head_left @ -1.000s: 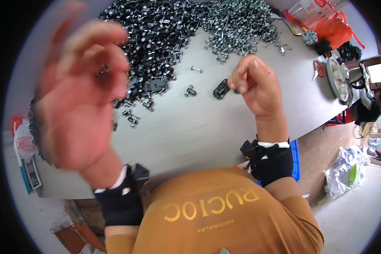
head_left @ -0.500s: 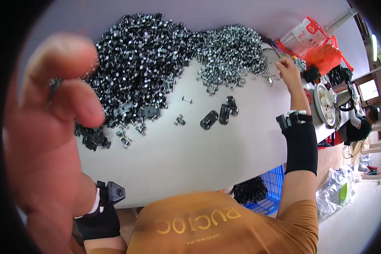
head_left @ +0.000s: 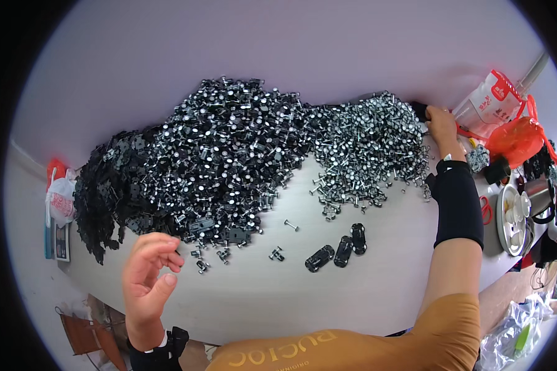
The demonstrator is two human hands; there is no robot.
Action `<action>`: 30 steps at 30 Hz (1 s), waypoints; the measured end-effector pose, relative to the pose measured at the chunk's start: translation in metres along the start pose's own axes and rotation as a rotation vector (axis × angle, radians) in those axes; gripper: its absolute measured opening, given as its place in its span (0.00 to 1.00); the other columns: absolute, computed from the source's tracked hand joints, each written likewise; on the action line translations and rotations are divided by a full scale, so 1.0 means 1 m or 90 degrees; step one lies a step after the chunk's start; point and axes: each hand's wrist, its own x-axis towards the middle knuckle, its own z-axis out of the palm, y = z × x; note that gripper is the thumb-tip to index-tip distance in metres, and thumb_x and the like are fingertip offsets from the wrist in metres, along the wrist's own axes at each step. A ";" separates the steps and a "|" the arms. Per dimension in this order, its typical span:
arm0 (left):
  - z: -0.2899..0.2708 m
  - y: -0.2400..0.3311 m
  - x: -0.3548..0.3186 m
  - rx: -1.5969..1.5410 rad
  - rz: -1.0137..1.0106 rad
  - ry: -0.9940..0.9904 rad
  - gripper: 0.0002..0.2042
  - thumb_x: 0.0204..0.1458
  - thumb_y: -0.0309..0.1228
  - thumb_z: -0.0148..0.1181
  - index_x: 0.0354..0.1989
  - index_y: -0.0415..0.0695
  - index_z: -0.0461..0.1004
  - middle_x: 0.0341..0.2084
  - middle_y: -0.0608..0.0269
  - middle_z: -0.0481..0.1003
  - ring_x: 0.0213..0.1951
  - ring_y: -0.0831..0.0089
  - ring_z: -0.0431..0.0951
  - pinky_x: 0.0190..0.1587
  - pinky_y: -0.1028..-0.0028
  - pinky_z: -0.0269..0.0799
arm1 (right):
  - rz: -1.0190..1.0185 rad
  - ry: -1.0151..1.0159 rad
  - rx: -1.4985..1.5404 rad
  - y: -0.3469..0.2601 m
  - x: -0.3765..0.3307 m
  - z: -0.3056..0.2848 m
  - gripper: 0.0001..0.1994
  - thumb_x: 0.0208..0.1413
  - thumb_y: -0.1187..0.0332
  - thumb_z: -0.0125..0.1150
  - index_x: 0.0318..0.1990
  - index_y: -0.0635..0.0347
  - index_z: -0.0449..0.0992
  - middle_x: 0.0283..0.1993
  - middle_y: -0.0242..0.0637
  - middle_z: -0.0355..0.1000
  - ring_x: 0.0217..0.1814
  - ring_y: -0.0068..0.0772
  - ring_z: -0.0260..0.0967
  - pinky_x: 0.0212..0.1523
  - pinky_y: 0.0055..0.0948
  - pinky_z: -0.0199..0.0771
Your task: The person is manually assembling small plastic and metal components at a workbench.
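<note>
My left hand [head_left: 147, 275] hovers over the near left of the table, fingers loosely curled and thumb apart, with nothing visible in it. My right hand [head_left: 440, 127] reaches to the far right, its fingers closed at a dark thing [head_left: 419, 111] behind the heap of wheel axles [head_left: 371, 142]. What it grips is mostly hidden. Left of those axles lies a larger heap of small wheeled chassis [head_left: 229, 142]. Three black toy cars [head_left: 343, 250] rest at the middle right. A loose axle [head_left: 291, 226] and a wheeled chassis [head_left: 277, 253] lie apart from the heaps.
Flat black plastic parts [head_left: 105, 185] pile up at the left. Along the right stand a red-and-white bag [head_left: 492, 102], a red plastic bag [head_left: 517, 142], red-handled scissors [head_left: 486, 210], and a tray with cups [head_left: 506, 238]. The wall [head_left: 328, 49] rises behind the heaps.
My left hand has dropped away from close before the camera toward the table. My right hand has reached farther to the back, behind the axles. The view has shifted, showing more at left.
</note>
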 end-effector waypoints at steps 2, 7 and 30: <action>0.002 0.000 0.001 0.012 -0.010 -0.003 0.17 0.52 0.29 0.61 0.49 0.35 0.73 0.49 0.52 0.69 0.39 0.73 0.73 0.43 0.75 0.69 | -0.132 0.183 -0.011 0.004 -0.002 0.015 0.10 0.46 0.70 0.63 0.39 0.49 0.75 0.42 0.35 0.75 0.51 0.40 0.70 0.46 0.45 0.69; 0.015 0.005 0.008 0.017 -0.009 -0.028 0.11 0.53 0.24 0.57 0.45 0.35 0.74 0.45 0.54 0.71 0.38 0.74 0.73 0.43 0.76 0.68 | -0.084 0.161 -0.103 0.013 -0.022 0.000 0.07 0.55 0.69 0.49 0.36 0.50 0.75 0.38 0.31 0.73 0.50 0.38 0.70 0.47 0.41 0.67; 0.008 -0.064 -0.056 0.000 -0.021 -0.162 0.08 0.57 0.23 0.58 0.44 0.37 0.76 0.35 0.64 0.77 0.35 0.78 0.75 0.39 0.78 0.70 | -0.640 -0.015 0.314 -0.276 -0.372 -0.148 0.03 0.51 0.69 0.59 0.31 0.52 0.72 0.30 0.30 0.68 0.36 0.35 0.70 0.44 0.33 0.68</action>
